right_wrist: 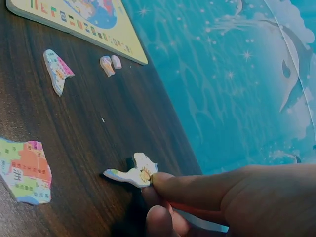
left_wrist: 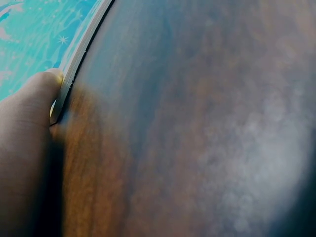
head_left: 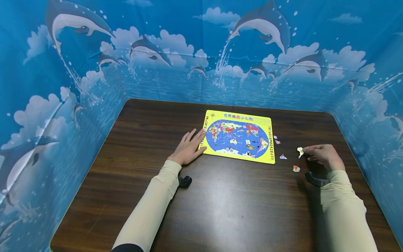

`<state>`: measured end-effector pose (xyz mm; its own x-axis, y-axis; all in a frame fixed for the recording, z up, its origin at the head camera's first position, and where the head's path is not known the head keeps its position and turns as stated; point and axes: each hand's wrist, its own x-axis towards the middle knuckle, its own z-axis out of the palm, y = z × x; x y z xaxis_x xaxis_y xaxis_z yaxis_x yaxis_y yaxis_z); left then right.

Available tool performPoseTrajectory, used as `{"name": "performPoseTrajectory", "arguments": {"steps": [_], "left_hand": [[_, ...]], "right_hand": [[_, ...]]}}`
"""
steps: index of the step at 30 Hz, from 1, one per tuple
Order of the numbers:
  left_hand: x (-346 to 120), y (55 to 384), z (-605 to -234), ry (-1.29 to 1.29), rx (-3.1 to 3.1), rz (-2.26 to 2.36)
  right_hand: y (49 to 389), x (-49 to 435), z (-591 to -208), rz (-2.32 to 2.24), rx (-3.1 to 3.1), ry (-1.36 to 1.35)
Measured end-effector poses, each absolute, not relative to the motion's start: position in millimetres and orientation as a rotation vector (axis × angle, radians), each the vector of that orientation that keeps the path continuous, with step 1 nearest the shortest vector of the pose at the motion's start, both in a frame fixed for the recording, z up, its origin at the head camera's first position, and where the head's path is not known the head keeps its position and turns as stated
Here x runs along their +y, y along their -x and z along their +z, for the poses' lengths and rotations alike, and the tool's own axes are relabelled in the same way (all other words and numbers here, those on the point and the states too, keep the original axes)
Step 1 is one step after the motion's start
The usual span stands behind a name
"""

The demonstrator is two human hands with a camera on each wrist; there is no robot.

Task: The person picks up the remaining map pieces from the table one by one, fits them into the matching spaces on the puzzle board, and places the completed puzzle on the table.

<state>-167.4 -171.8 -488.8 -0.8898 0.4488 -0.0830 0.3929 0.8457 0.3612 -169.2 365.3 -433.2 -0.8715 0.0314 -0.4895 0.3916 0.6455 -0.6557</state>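
A yellow-bordered world map puzzle board (head_left: 239, 159) lies flat on the dark wooden table. Against its left edge rests my left hand (head_left: 188, 148), fingers spread and straight, the thumb touching the near left corner. The left wrist view shows only that thumb (left_wrist: 34, 98) at the board's edge. My right hand (head_left: 325, 155) pinches a pale puzzle piece (right_wrist: 140, 172) between thumb and fingers, to the right of the board. Nearby on the table lie a multicoloured piece (right_wrist: 25, 172), a pointed pink-and-white piece (right_wrist: 57, 71) and two small pieces (right_wrist: 107, 65) close together.
The brown table (head_left: 132, 140) has rounded far corners. A blue curtain printed with dolphins (head_left: 176, 84) hangs along its far side and both ends. Each wrist wears a black band (head_left: 185, 181).
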Motion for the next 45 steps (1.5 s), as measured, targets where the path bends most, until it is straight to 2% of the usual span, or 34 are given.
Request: {"name": "performPoseTrajectory", "arguments": {"steps": [16, 26, 34, 45], "left_hand": [[-173, 168, -488, -0.637, 2.853, 0.488], [-172, 169, -488, -0.631, 2.851, 0.479], [-173, 168, -488, -0.627, 2.853, 0.49], [-173, 169, -493, -0.647, 2.853, 0.527]], "right_hand": [[192, 311, -426, -0.967, 2.54, -0.144], [200, 269, -433, -1.134, 2.471, -0.228], [206, 252, -443, -1.144, 2.49, -0.229], [195, 241, -442, -0.943, 2.608, -0.191]]}}
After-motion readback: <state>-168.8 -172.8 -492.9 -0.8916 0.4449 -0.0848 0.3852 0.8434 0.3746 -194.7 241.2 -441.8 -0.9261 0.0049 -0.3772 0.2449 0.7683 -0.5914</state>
